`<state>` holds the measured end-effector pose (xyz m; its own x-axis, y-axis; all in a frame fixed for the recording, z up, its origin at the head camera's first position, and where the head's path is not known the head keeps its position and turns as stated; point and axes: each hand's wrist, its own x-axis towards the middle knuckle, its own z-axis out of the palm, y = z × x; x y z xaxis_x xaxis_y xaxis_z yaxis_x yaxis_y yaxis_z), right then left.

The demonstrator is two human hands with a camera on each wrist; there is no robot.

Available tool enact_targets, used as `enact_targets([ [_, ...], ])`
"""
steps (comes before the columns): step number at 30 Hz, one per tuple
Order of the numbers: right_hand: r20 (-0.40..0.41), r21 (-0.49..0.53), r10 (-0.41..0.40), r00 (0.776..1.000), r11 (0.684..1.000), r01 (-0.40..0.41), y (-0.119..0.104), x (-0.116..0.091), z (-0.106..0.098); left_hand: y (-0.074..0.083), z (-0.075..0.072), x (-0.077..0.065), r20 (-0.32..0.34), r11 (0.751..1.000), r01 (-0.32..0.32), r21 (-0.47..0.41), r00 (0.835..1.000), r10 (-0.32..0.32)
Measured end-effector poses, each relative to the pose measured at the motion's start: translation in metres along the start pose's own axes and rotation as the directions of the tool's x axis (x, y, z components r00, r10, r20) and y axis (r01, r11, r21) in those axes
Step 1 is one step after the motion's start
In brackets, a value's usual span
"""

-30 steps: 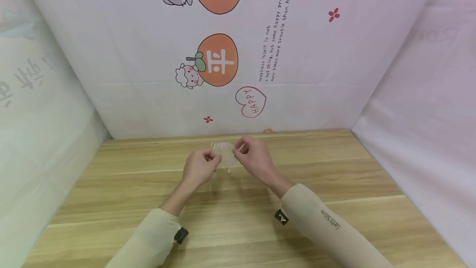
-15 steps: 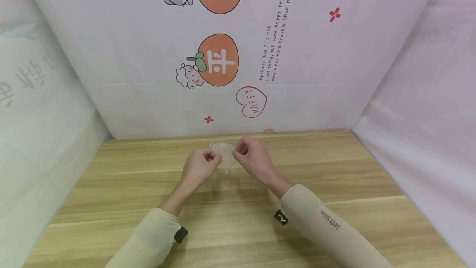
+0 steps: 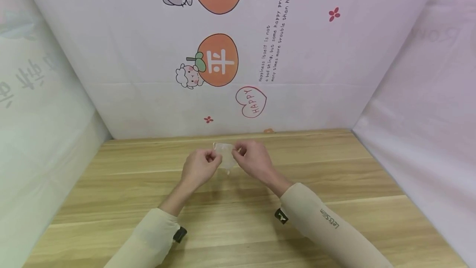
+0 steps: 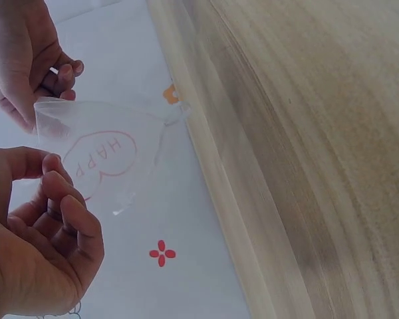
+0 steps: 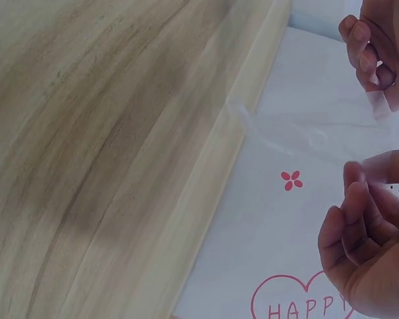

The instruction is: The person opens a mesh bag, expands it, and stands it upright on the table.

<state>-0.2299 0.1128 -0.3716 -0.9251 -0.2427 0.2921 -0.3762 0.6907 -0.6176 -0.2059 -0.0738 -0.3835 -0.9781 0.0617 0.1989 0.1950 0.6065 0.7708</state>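
A small, thin, clear plastic bag point(image 3: 225, 157) is stretched between my two hands above the far part of the table. My left hand point(image 3: 199, 168) pinches its left side between thumb and forefinger. On the opposite side my right hand point(image 3: 255, 159) pinches it the same way. Seen from the left wrist, the see-through bag point(image 4: 110, 143) spans both hands and narrows to a crumpled tip on the right; the printed heart shows through it. In the right wrist view the bag point(image 5: 306, 136) is faint, its tip pointing left towards the table's edge.
Below the hands lies a wood-grain table point(image 3: 238, 226). A white printed sheet point(image 3: 305, 94) stands upright along its back edge, with orange cartoon prints and a red heart point(image 3: 251, 101). White cloth sides point(image 3: 48, 135) flank the table left and right.
The bag's outline has gone from rounded to squarer, with a straighter top edge, and its hanging tip has shifted slightly. My right hand has dipped a little; my left hand has barely moved.
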Motion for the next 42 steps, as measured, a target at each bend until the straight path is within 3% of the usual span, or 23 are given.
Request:
enact_targets([
  [14, 0.018, -0.013, 0.019, 1.000, 1.000, -0.019, -0.001, 0.002, 0.002, -0.001, 0.000, 0.001, -0.005, 1.000, -0.022, 0.019, 1.000, 0.022],
  [30, 0.030, -0.007, 0.059, 0.998, 0.998, -0.059, 0.003, 0.000, -0.002, 0.000, -0.002, 0.000, -0.013, 1.000, 0.010, 0.010, 1.000, -0.010],
  [37, -0.006, 0.138, 0.111, 0.994, 0.984, -0.109, 0.011, -0.001, -0.007, -0.003, -0.002, 0.002, -0.078, 1.000, 0.007, 0.022, 0.997, -0.006],
  [42, -0.020, 0.315, 0.173, 0.985, 0.936, -0.158, 0.019, -0.002, -0.007, -0.005, -0.002, 0.002, -0.116, 1.000, -0.018, -0.014, 0.993, 0.017],
])
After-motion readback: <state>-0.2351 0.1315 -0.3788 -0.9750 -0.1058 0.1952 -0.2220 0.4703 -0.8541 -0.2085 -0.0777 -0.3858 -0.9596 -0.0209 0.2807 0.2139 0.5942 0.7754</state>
